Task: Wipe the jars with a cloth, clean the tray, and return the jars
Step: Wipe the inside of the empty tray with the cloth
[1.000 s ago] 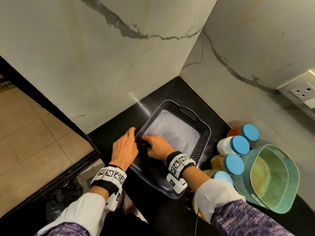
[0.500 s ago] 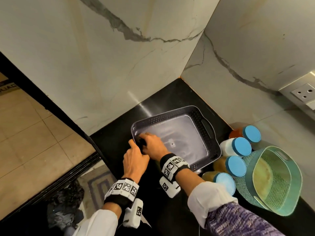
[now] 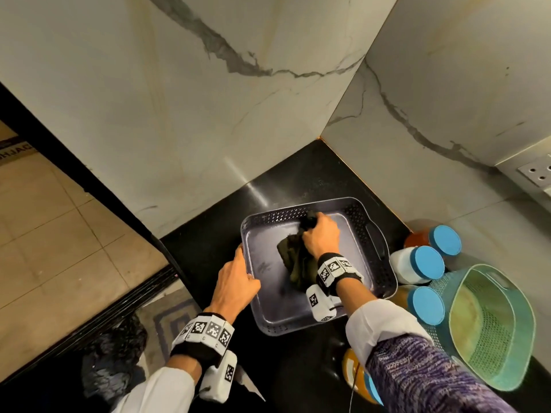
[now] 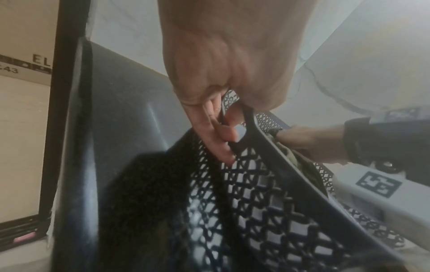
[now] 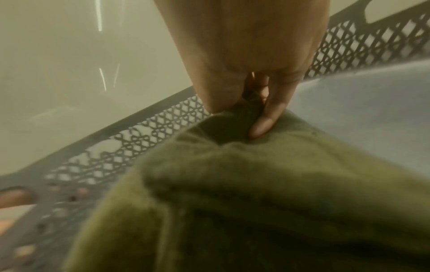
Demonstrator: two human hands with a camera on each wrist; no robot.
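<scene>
A dark grey perforated tray (image 3: 384, 281) lies on the black counter in the corner. My left hand (image 3: 238, 281) grips its left rim (image 4: 263, 139), fingers outside and thumb over the edge. My right hand (image 3: 320, 234) is inside the tray near its far wall, bunching a dark olive cloth (image 3: 293, 257) and pressing it on the tray floor. In the right wrist view the fingers (image 5: 270, 114) pinch the cloth (image 5: 267, 193) by the lattice wall. Several blue-lidded jars (image 3: 423, 263) stand to the tray's right on the counter.
A teal basket (image 3: 492, 323) lies tipped at the right, beside the jars. Marble walls close the corner behind and to the right. A wall socket (image 3: 536, 171) sits at the far right. The counter's left edge drops to a tiled floor (image 3: 59, 248).
The tray has been turned so its handle now faces right. My right hand moved with the cloth from the tray's near-left corner to its far wall. My left hand stays on the left rim.
</scene>
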